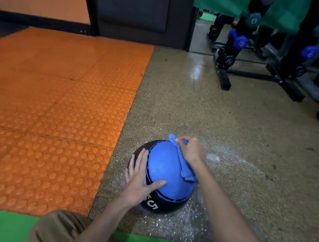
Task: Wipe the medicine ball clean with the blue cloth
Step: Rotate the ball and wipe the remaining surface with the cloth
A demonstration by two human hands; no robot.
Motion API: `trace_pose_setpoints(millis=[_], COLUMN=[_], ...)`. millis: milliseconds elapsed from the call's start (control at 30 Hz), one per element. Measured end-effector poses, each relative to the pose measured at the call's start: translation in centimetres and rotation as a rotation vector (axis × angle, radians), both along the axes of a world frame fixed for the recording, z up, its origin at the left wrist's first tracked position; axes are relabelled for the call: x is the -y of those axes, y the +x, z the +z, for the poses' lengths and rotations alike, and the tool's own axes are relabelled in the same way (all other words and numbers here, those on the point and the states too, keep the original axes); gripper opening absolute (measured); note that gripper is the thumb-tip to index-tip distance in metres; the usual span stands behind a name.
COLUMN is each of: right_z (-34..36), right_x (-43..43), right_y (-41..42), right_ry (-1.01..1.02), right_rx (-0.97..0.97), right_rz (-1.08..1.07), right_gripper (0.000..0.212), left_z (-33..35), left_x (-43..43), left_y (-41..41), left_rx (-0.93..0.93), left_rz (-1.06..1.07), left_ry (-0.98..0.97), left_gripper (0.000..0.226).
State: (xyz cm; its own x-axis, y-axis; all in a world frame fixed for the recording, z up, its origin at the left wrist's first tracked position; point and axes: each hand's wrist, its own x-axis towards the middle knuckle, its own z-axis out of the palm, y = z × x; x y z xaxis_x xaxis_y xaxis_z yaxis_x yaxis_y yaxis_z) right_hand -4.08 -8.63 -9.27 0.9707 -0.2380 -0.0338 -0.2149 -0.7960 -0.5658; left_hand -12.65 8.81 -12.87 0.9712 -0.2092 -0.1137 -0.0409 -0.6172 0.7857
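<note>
head view shows the right hand [190, 150] bunched round one end of the cloth [185, 169], fingers curled over it, pressed on the far right shoulder of the ball [165, 170]. most of the ball lies below and left of that grip, toward the person, so its broad blue face sits on the near-left of the fist. the cloth's long axis trails from the grip back down the ball's right flank, beside the forearm. the left hand [140, 181] lies flat on the side opposite the grip, fingers straight, thumb spread onto the blue panel, holding nothing (it looks like a brace against rolling). the right hand is nearer the work, and i judge the coming stroke to be a pull from the grip across the crown toward the left hand. the floor [235, 120] is open right of and beyond the grip, dusted with white specks. the mat [49, 116] has its edge just past the left hand, and the rack [262, 73] stands well beyond, to the right.
</note>
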Motion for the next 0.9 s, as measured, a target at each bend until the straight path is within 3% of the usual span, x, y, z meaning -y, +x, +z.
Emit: trace_pose_setpoints(millis=[67,133,233,367,433,533,600,733,900], right_z=[0.4,0.8,-1.1,-4.6,-3.9,-2.6,-3.0,-2.5,-2.8], right_x=[-0.6,-2.1,-4.7,-4.0,-3.2,-1.2,-1.5,-7.0,-11.6], right_y=[-0.3,-2.4,-9.1,-12.9,-10.9,-7.3,-6.6,-8.9,-9.6], right_ry=[-0.029,-0.171,-0.279,-0.313,-0.230,0.151,0.249,0.009,-0.208], right_rx=[0.015,0.152,0.383,0.610,0.569,0.295,0.161,0.415,0.519], right_rz=[-0.023,0.054,0.176,0.296,0.129,-0.302,-0.435,-0.200,0.084], right_gripper=[0.028,0.027,0.028,0.026,0.026,0.028,0.027,0.027,0.030], left_z=[0.7,1.0,0.2,-0.7,-0.3,-0.6,-1.0,-0.4,1.1], left_x=[0.5,0.9,0.5,-0.2,-0.3,-0.9,-1.7,-3.1,-5.1], left_y=[0.4,0.8,1.6,1.9,1.9,2.0,2.5,5.1,7.2], left_rx=[-0.053,-0.091,-0.094,-0.046,-0.024,0.018,0.019,-0.049,-0.081], left_rz=[0.036,0.100,0.169,0.156,0.157,0.135,0.179,0.336,0.380], left_ry=[-0.064,-0.165,-0.303,-0.274,-0.234,-0.149,-0.187,-0.221,-0.184], left_gripper=[0.084,0.070,0.082,0.089,0.075,0.053,0.047,0.043,0.040])
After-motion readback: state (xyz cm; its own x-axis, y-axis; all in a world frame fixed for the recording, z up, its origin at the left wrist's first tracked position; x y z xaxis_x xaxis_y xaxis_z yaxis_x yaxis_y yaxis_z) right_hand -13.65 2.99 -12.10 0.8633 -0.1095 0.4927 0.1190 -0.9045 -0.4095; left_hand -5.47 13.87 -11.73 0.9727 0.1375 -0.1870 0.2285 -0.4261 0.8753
